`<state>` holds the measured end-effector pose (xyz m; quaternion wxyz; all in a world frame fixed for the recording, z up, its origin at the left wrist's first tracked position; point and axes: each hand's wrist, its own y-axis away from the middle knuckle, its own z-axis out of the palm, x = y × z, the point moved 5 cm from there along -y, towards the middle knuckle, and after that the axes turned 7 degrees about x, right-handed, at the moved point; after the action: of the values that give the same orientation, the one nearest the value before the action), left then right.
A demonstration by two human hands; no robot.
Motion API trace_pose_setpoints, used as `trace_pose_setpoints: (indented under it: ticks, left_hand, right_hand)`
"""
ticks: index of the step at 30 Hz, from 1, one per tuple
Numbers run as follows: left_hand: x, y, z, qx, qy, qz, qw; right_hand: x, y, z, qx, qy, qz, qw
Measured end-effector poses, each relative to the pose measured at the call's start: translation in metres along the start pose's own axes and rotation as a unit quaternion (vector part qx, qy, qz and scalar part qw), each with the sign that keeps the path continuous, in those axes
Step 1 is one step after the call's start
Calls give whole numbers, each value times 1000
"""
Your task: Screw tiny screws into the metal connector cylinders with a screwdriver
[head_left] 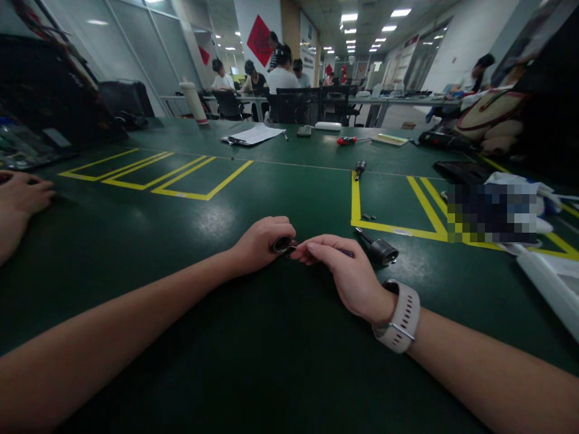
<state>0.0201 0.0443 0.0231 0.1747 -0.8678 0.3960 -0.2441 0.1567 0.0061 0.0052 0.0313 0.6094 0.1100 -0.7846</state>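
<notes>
My left hand is closed around a dark hole saw, a short hollow cylinder whose open round end faces me. From the right, my right hand pinches a slim screwdriver; its dark handle end shows above the palm. The thin metal tip points left and meets or nearly meets the rim of the cylinder. Just beyond my right hand lies a second dark hole saw on its side, its shank pointing away to the left. My fingers hide most of both held things.
Small metal parts lie inside a yellow tape outline, with another shanked tool at its far corner. Farther back are a red screwdriver and a clipboard. Another person's hand rests at the left.
</notes>
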Motion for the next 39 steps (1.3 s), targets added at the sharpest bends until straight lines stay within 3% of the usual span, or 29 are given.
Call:
trace_pose_setpoints:
  ticks: [5,11,17,28,39]
  left_hand:
    - [1,-1,0,-10,-23,-7,1000]
    - [2,0,0,-14,-62,4,998]
    - [4,1,0,-31,-96,17,995]
    - [-6,0,-4,53,33,1,998]
    - [1,0,-3,-3,-125,-19,992]
  right_hand:
    - [-2,1,-3,37,-20,-8,999]
    - [-14,3,1,31,106,-38,993]
    - [-1,-3,-5,28,-45,33,998]
    - [-2,-3,-4,28,-76,57,995]
    - [0,-1,-10,46,35,-15,998]
